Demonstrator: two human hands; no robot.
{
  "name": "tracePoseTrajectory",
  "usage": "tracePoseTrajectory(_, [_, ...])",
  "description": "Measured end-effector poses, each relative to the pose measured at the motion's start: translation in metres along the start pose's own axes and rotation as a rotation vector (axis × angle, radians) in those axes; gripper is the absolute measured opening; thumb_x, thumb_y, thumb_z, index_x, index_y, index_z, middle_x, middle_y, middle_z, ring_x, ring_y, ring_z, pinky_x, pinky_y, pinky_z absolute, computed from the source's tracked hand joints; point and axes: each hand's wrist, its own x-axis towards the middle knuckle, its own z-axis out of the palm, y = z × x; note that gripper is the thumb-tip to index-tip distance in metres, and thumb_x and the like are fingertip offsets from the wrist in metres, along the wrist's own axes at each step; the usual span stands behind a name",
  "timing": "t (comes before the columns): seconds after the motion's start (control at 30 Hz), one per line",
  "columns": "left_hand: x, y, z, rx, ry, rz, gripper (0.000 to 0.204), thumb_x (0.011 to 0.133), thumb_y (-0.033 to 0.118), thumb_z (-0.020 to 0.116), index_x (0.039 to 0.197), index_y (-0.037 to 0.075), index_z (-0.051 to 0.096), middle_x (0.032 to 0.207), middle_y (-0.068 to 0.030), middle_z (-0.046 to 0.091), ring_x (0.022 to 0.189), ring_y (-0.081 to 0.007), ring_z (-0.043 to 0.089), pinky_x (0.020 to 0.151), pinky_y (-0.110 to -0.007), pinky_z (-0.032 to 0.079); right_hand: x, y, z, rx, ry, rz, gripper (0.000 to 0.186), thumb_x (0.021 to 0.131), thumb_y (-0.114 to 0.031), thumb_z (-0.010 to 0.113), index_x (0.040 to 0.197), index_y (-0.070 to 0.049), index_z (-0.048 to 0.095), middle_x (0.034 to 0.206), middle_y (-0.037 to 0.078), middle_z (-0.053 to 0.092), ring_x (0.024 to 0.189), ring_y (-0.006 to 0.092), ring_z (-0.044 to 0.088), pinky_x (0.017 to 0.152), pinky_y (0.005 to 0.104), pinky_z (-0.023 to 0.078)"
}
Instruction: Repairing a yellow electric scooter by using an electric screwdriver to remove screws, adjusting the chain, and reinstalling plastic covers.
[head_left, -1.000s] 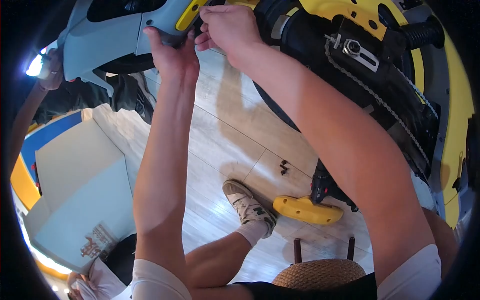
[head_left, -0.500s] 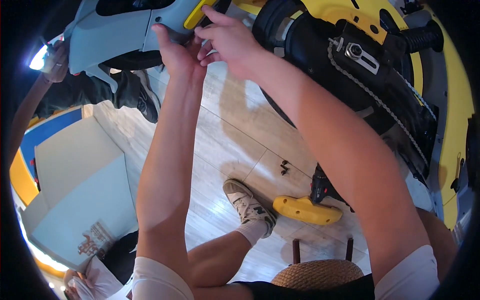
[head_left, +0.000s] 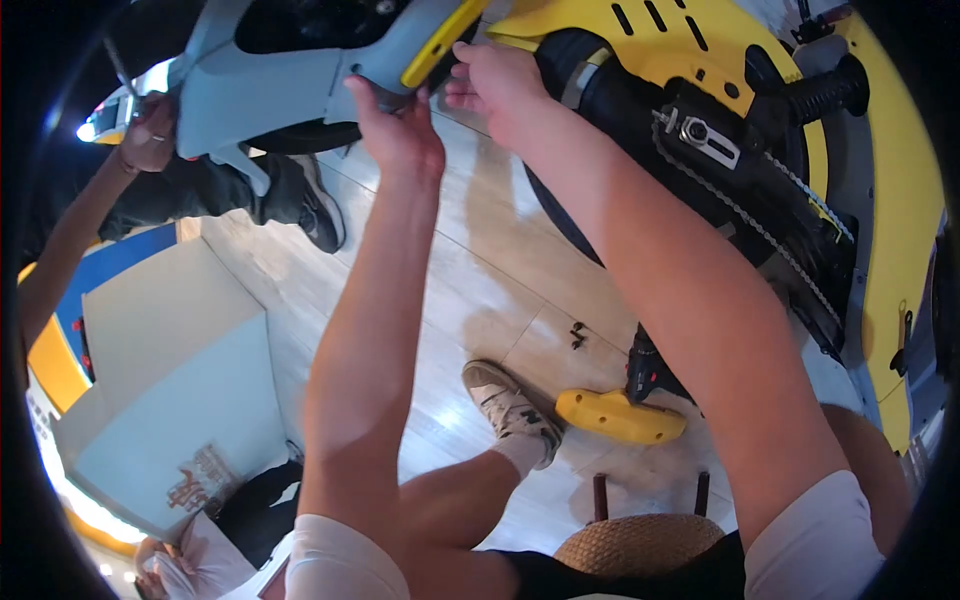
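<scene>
My left hand (head_left: pixel 398 135) grips the underside of a grey-blue body panel (head_left: pixel 265 105) at the top, its thumb up on the panel below a yellow strip (head_left: pixel 436 45) with small holes. My right hand (head_left: pixel 505 85) is just right of it, fingers loosely bent and apart near the strip's lower end; I see nothing held in them. A co-worker's hand (head_left: pixel 148 135) is at the panel's left end, by a bright light. To the right stands a yellow-and-black vehicle (head_left: pixel 640 35) with a wheel, a chain (head_left: pixel 735 215) and a slotted metal plate with a nut (head_left: pixel 710 140).
On the wooden floor lie small black parts (head_left: pixel 577 335), a drill (head_left: pixel 645 365) and a yellow moulded piece (head_left: pixel 615 418). A woven stool (head_left: pixel 630 540) is below me, my shoe (head_left: pixel 510 410) ahead of it. A pale box-like body (head_left: pixel 175 370) and the co-worker's trousered leg (head_left: pixel 290 200) are left.
The grey panel, both my hands and the co-worker's hand sit farther right in the picture. My right fingers spread along the strip half a second ago and are now more bunched.
</scene>
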Motion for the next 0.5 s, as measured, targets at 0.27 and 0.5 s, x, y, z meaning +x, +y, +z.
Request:
tracePoseTrajectory(0.27, [-0.096,0.037,-0.049,0.292,-0.077,-0.676,0.034,0.098,0.034,0.044,0.123,0.012,0.046,0.121,-0.0036,0.054,0.112,-0.0162,0.05,0.095,-0.032,0.039,-0.062,-0.009,0.007,-1.413,-0.692,-0.066,0.033,0.075,-0.029,0.063,0.077,0.004,0.068,0.078,0.021,0.066,0.069,0.0324,0.065,0.06,0.0404,0.051])
tracePoseTrajectory(0.5, [-0.135,0.088,-0.102,1.604,-1.014,-0.577,0.043,0.088,0.031,0.064,0.117,0.003,0.049,0.1,-0.0079,0.066,0.097,-0.0195,0.062,0.087,-0.032,0.047,-0.211,-0.171,-0.084,-1.279,-0.659,0.242,0.03,0.084,-0.032,0.061,0.093,-0.004,0.067,0.078,0.008,0.067,0.061,0.0204,0.062,0.062,0.0349,0.052])
